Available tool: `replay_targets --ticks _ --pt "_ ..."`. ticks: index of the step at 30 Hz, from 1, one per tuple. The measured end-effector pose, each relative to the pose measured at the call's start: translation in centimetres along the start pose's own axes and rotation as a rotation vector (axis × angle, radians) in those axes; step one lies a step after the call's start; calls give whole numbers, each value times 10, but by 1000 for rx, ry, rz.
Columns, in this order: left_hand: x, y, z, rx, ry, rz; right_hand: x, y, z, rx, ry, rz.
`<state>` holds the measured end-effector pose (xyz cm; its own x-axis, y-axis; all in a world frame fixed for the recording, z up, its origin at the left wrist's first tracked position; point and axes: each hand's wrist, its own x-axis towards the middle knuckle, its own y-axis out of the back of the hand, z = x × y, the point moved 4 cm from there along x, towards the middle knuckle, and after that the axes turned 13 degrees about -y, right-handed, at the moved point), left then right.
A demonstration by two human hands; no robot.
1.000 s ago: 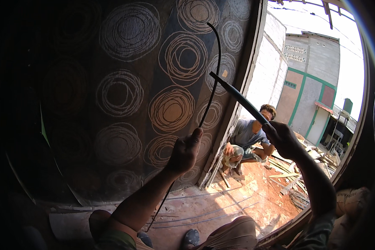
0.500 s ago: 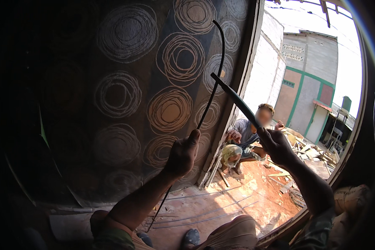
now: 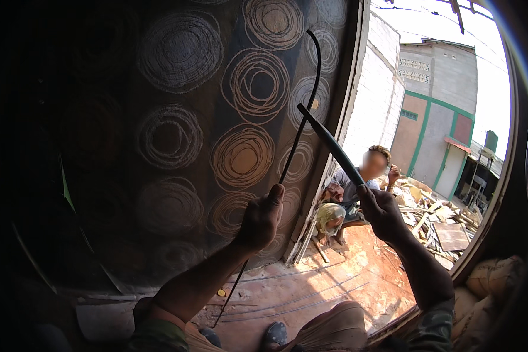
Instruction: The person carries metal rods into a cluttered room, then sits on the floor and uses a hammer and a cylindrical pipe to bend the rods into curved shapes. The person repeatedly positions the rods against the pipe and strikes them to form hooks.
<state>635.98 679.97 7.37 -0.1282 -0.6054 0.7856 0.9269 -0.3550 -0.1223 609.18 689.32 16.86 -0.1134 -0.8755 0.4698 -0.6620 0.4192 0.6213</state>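
My left hand (image 3: 261, 220) is wrapped round a long thin dark metal rod (image 3: 291, 154), with its thumb pointing up along it. The rod runs from near the floor by my feet up past my fist, and its upper end curves over to the left. My right hand (image 3: 383, 211) grips the lower end of a thicker dark bar (image 3: 334, 145). This bar slants up to the left, and its narrow tip crosses the rod below the curve. Whether the tip touches the rod, I cannot tell.
A wall with scribbled circles (image 3: 242, 157) fills the left. Several thin rods (image 3: 299, 302) lie on the floor near my shoes (image 3: 274, 334). Outside the doorway a person (image 3: 349, 185) squats, with heaped boards and rubble (image 3: 446, 229) behind. Sacks (image 3: 493, 278) stand at the right.
The upper end of the rod has shifted slightly right. My right hand and forearm have come a little lower and left, still gripping the bar. The view has turned slightly.
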Motion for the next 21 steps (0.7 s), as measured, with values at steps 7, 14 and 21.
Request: replay_targets --ticks 7,14,21 --pt "-7 -10 1 -16 -9 -54 21 76 -27 -12 -40 -226" --pt "-11 -21 8 39 -45 -79 47 151 -57 -156 -98 -197" --pt "-13 -29 -3 -31 -39 -119 52 169 -64 -210 -106 -157"
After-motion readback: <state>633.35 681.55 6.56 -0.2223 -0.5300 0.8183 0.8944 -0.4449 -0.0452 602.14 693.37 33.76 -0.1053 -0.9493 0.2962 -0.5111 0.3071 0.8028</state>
